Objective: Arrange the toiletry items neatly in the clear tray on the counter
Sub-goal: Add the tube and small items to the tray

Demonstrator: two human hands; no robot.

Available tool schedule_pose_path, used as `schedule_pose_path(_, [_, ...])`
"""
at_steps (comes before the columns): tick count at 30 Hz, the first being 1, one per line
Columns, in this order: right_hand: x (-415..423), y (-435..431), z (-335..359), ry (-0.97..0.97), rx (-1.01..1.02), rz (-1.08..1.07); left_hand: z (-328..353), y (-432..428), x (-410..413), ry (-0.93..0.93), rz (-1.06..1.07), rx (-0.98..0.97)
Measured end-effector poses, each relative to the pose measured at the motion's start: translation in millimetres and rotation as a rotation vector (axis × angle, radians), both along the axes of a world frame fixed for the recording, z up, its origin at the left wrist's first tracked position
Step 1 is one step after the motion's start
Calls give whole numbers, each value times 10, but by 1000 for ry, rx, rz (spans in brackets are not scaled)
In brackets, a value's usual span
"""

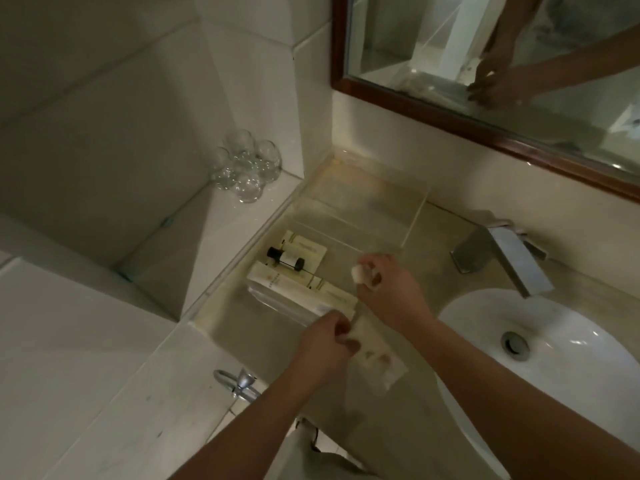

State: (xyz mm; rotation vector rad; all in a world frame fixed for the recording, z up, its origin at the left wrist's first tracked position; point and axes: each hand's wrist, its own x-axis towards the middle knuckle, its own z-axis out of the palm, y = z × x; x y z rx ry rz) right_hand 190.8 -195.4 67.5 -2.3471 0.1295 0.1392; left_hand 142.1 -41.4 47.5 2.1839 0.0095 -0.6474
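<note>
Centre of the frame: a clear, shallow rectangular plastic tray (414,216) lying on the beige stone counter (277,344), its far end close to the wall below the mirror. In its near-left part lie a flat cream sachet with printed lettering (306,244), a small clear bottle with a black cap (285,258) resting on its side across that sachet, and a long cream-white carton (277,279) just below them; further pale packets (332,299) lie beside the carton toward the lower right (their number cannot be told).

The right hand (388,289) hovers over the tray's near edge, fingers closed on a small white rounded item (358,273) pinched at the fingertips. The left hand (325,341), lower centre, grips between thumb and fingers one end of a translucent cream packet (377,362), which extends toward the lower right over the counter.

Right of the frame: a white oval ceramic basin (571,341) with a metal drain, and above it a squared chrome tap (509,258). Upper right: a dark wood-framed mirror (450,114) reflecting both hands. Upper left: a cluster of clear stemless glasses (247,164) on a white tiled ledge (221,216). Lower left: a chrome hook fitting (239,382) on white tile.
</note>
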Motion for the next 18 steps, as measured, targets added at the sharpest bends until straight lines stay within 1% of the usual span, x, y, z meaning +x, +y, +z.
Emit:
schedule_pose_path(2, [267, 230, 43, -13, 18, 41, 70, 285, 138, -35, 122, -19])
schedule_pose_path(4, [535, 442, 12, 8, -8, 117, 101, 557, 309, -73, 219, -19])
schedule_pose_path(8, [1047, 806, -151, 50, -140, 283, 94, 986, 617, -89, 376, -48])
schedule_pose_path(12, [1472, 1043, -293, 80, -306, 466, 33, 1231, 841, -63, 466, -100])
schedule_pose_path(15, [1628, 1139, -357, 64, -364, 522, -23, 1328, 938, -50, 508, -129])
schedule_pose_path(18, [1697, 1197, -363, 64, -432, 570, -55, 1366, 991, -5, 570, -206])
